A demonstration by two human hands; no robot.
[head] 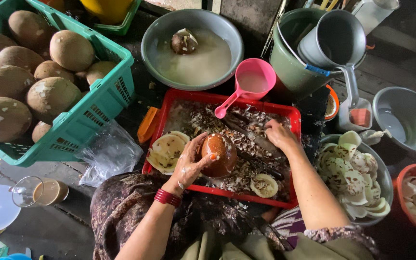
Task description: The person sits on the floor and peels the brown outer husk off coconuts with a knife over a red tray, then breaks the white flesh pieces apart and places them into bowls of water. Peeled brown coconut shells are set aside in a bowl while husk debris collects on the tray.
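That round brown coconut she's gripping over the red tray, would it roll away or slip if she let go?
Probably it would roll: the round brown coconut looks smooth and egg-shaped, with no flat side. It may be slippery, since its surface shines as if wet. The left hand cups it from the side, and the shavings in the red plastic tray might slow it.

A round, brown, glossy coconut shell (pixel 220 155), peeled of its husk, stands tilted over the middle of the shallow red plastic tray (pixel 292 115), above a litter of brown shavings. A long dark blade-like tool (pixel 251 135) lies slantwise across the tray's far half, partly buried in the shavings; its exact shape is hard to tell.
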